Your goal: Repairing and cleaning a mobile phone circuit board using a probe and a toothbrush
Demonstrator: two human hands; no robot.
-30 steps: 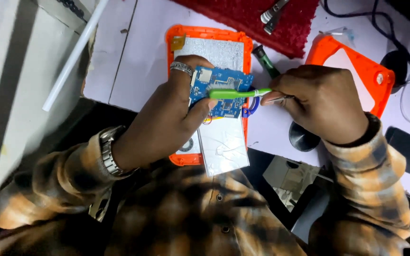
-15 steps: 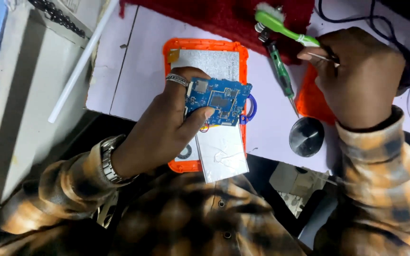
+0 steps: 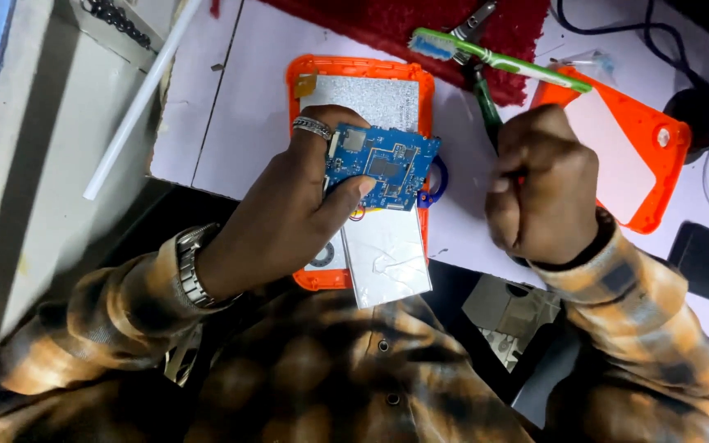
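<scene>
So from the head cam, looking straight down: our left hand (image 3: 289, 205) has a small blue circuit board (image 3: 383, 164) pinched between the thumb and the fingers, held up just above an orange tablet shell (image 3: 354, 70) that lies open on the white counter (image 3: 240, 107). Thumb sits on the board's lower left corner, and there's a ring on one finger plus a metal watch on that wrist. Under the board we can see the silvery back of the screen in the shell's upper part and a flat silver battery pack (image 3: 387, 258) sticking out past the shell's near edge.

Our right hand (image 3: 545, 184) is curled into a closed fist just to the right of the board, apart from it. Whether it's got anything inside, we honestly can't tell.

Further back a green toothbrush (image 3: 494, 57) lies across the edge of a red mat (image 3: 387, 20), and an orange back cover (image 3: 617, 148) lies on the right, beside some black cables.
</scene>
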